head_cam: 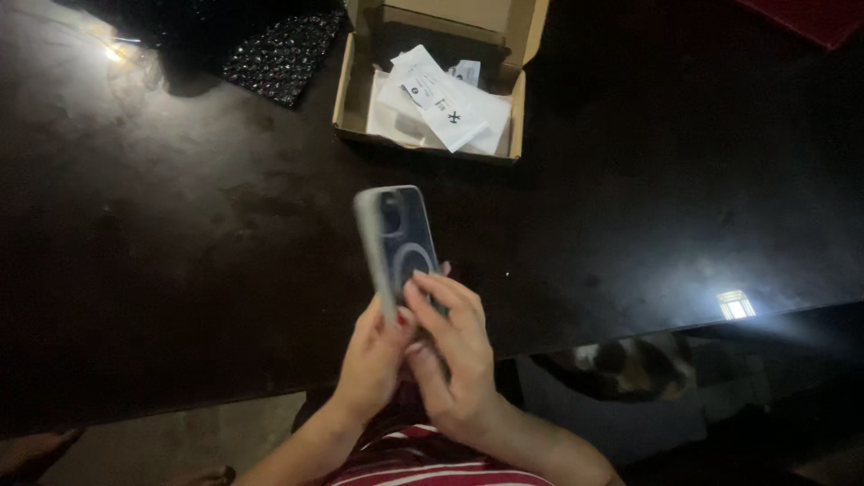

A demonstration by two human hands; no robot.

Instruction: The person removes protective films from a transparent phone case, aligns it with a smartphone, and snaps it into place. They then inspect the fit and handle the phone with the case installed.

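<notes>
I hold a dark phone in a clear case (400, 238), its back with a ring mark facing up, above the near edge of a dark table (180, 270). My left hand (371, 360) grips its lower left side. My right hand (454, 346) wraps the lower right side, fingers laid over the case. Both hands are shut on it. An open cardboard box (346, 81) stands farther back, with white paper leaflets (445, 108) inside.
A black sparkly pouch (283, 54) lies at the back left beside the box. A cat (630, 364) sits on the floor under the table's near edge at right. A bright light reflection (735, 304) shows on the tabletop. A red object (810, 18) is at the far right corner.
</notes>
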